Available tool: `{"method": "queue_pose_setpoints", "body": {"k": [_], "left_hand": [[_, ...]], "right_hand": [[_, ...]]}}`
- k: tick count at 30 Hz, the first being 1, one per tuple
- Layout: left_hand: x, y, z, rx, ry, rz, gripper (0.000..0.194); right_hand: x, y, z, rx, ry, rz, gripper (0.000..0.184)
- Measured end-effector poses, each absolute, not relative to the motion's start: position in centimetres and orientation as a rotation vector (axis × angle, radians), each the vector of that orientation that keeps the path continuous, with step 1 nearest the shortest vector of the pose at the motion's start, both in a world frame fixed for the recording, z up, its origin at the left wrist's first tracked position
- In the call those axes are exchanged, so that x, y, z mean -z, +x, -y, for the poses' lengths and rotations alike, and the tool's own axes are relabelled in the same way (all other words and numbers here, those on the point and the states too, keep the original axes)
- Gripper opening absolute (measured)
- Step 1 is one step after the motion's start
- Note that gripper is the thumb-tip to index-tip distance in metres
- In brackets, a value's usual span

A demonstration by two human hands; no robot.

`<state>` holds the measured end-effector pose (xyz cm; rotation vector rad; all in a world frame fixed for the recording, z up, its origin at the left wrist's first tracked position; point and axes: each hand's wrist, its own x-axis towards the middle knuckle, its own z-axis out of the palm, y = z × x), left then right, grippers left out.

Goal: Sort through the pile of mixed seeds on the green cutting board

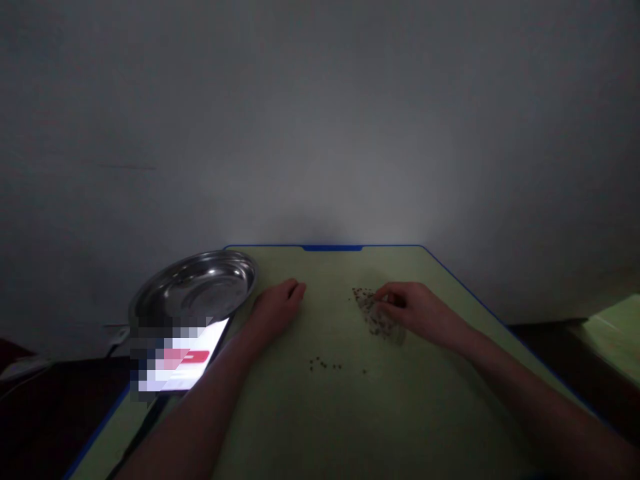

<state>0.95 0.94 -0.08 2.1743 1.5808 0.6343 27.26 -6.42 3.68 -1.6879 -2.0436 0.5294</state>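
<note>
Picking seems to be the step: the right hand [414, 307] is at the small dark bits [371, 319], nearer the right edge of the worktop [310, 427]. It's too dim to tell if its grip pinches any. The left hand [280, 305] is curled closed. Next calls for a light touch.

From where I stand, a plain grey wall [320, 133] spans the background. A thin, near-horizontal line [127, 167] marks its left side. Illumination is low: the wall is palest near the centre and darkens toward both sides. A pale green tabletop [310, 427] with blue edging [467, 286] extends toward the wall; a thicker blue strip [333, 248] sits mid-way along the far edge. Another pale green surface [615, 333] stands at right, beyond a dark gap.
</note>
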Motion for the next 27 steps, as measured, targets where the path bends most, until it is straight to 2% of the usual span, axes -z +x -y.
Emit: {"method": "queue_pose_setpoints", "body": {"k": [8,14,27], "left_hand": [[0.6,1.0,-1.1,-0.705,2.161,-1.566,0.033],[0.8,1.0,-1.4,-0.725,2.182,-1.543,0.031],[0.8,1.1,-1.3,-0.727,2.180,-1.551,0.036]], "right_hand": [[-5.1,21.9,6.5,-0.488,-1.312,2.396,0.014],[-4.4,18.2,3.3,-0.678,-1.153,2.609,0.018],[-3.1,19.3,5.8,-0.931,-1.062,2.679,0.016]]}}
